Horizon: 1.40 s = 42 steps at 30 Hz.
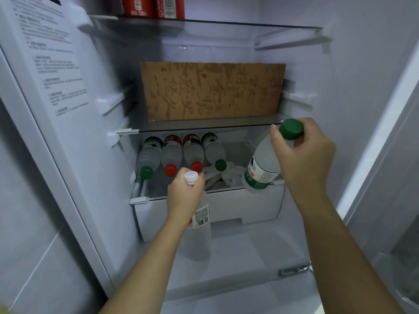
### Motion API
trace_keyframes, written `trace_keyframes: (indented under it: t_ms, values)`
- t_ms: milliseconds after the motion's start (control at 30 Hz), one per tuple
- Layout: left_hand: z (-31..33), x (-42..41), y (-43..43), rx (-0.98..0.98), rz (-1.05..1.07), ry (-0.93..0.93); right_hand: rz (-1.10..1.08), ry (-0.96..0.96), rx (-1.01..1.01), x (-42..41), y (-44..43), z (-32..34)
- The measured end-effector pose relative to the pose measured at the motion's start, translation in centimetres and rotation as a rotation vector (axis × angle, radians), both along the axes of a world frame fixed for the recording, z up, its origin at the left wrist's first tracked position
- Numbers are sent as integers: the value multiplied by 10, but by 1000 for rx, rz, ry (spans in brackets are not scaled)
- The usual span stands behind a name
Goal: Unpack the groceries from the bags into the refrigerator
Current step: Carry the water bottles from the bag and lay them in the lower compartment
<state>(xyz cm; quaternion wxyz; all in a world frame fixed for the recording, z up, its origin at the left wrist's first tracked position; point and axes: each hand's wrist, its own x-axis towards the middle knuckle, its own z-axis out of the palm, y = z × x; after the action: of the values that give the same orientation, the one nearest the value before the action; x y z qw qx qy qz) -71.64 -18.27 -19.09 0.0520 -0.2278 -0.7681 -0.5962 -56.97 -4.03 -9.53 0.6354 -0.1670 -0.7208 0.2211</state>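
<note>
My left hand (184, 196) grips the neck of a clear water bottle with a white cap (199, 225), held upright in front of the lower shelf. My right hand (303, 155) grips the neck of a green-capped water bottle (261, 168); the bottle tilts with its base toward the right end of the lower glass shelf (226, 191). On that shelf lie several water bottles (181, 152) side by side, caps toward me, two green and two red. A crumpled white plastic bag (231, 173) lies beside them.
A brown cardboard box (212, 91) fills the middle shelf. Red cans (153, 6) stand on the top glass shelf. A white drawer (249, 207) sits under the lower shelf. The fridge's left inner wall carries printed text, and the door edge stands at right.
</note>
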Motion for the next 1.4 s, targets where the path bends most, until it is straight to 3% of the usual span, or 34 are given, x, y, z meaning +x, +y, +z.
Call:
trace_keyframes:
  t_ms: [233, 567, 700, 1033, 1167, 1400]
  values:
    - [0, -1, 1, 3, 5, 12, 52, 136, -48, -20, 21, -58]
    - [0, -3, 1, -3, -5, 5, -149, -418, -293, -69, 73, -98]
    - [0, -4, 1, 1, -9, -21, -200, -666, -254, -87, 85, -100]
    - [8, -6, 1, -83, 5, -139, -263, -770, -229, -98, 93, -106]
    - [13, 13, -1, -34, -63, -21, -289, -772, -246, -97, 93, -109]
    - [81, 56, 8, 340, -299, 287, -322, -784, -280, -97, 93, -107]
